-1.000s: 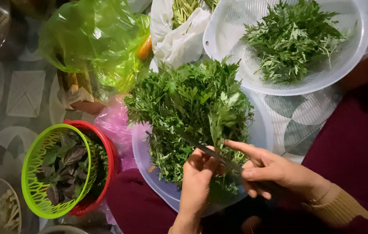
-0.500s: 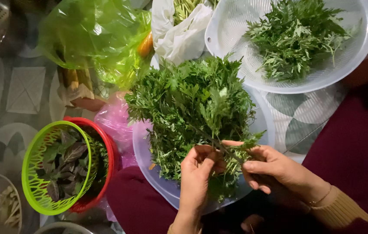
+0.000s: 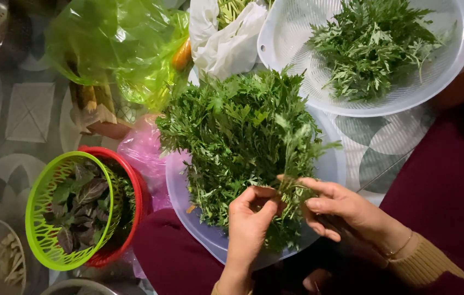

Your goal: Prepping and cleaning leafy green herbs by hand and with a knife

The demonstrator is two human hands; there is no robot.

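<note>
A big heap of feathery green herbs (image 3: 237, 136) fills a clear plastic bowl (image 3: 188, 210) in front of me. My right hand (image 3: 346, 210) pinches one herb sprig (image 3: 297, 147) near its lower stem, holding it upright over the heap. My left hand (image 3: 251, 224) has its fingertips curled on the same stem just to the left. A white plastic colander (image 3: 292, 38) at the upper right holds a smaller pile of picked green leaves (image 3: 374, 46).
A green strainer basket (image 3: 43, 218) nested in a red bowl (image 3: 136, 191) holds dark purple-green leaves at the lower left. A yellow-green plastic bag (image 3: 111, 43), a white bag (image 3: 226, 38) and a pink bag (image 3: 142, 153) lie behind. Metal bowls sit at the left edge.
My right hand has lifted the sprig from lying in the heap to standing upright. My left hand has closed its fingers onto the stem.
</note>
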